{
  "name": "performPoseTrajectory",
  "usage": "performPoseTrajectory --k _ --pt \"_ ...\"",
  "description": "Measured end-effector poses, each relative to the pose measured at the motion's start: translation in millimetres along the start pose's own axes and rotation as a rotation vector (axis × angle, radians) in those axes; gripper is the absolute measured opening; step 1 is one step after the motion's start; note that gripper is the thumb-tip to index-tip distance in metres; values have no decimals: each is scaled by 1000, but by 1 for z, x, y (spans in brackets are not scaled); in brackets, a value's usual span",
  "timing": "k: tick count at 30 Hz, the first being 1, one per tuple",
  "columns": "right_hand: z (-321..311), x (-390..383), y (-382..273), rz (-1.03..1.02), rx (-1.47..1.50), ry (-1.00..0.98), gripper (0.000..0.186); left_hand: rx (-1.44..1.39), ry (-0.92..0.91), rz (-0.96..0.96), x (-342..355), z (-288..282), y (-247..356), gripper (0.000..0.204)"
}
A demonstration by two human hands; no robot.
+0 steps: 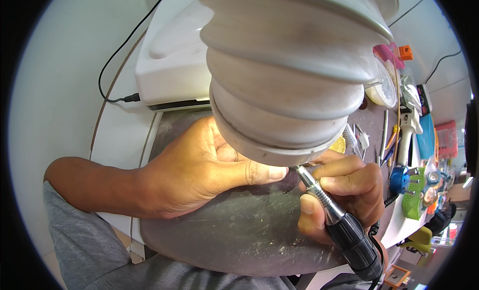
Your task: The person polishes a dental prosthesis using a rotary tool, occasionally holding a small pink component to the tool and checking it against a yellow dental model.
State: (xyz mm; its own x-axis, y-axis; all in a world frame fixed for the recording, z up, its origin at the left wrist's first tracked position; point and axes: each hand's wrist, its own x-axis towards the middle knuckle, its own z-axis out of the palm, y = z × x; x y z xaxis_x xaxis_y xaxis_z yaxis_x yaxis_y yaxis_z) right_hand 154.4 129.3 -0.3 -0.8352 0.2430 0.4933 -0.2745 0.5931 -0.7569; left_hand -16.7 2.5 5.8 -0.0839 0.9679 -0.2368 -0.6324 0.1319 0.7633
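Observation:
Both hands meet just under the rim of a large ribbed white hose (289, 90), which hides the spot where they work. My left hand (199, 170) comes in from the left with its thumb stretched toward the handpiece tip. Its fingers are closed in a pinch, and whatever they hold is covered by the hose. In my right hand (357, 190) is a rotary handpiece (347, 232), silver at the front and black at the rear, gripped like a pen. It slants up and left, its tip close to my left thumb. A dark scuffed work surface (224, 240) with pale crumbs lies beneath.
A white machine (172, 65) with a black cable (101, 83) stands at the back left. On the right are a blue round holder (399, 180) with metal pins, a green rack (413, 202), a clear bowl (381, 88) and several small tools. The hose hangs low over my hands.

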Motion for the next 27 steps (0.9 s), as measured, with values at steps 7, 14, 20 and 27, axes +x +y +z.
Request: performPoseTrajectory --k 7,14,20,27 --pt "-4 -2 -4 59 38 4 40 54 10 45 1 -6 -9 39" --pt "-2 -2 -6 49 10 42 43 55 9 106 0 -3 -12 36" --pt "-3 0 -7 45 -23 27 42 64 8 110 0 -4 -11 36" --pt "-4 -1 -7 52 18 20 43 79 -16 63 1 -4 -8 37"
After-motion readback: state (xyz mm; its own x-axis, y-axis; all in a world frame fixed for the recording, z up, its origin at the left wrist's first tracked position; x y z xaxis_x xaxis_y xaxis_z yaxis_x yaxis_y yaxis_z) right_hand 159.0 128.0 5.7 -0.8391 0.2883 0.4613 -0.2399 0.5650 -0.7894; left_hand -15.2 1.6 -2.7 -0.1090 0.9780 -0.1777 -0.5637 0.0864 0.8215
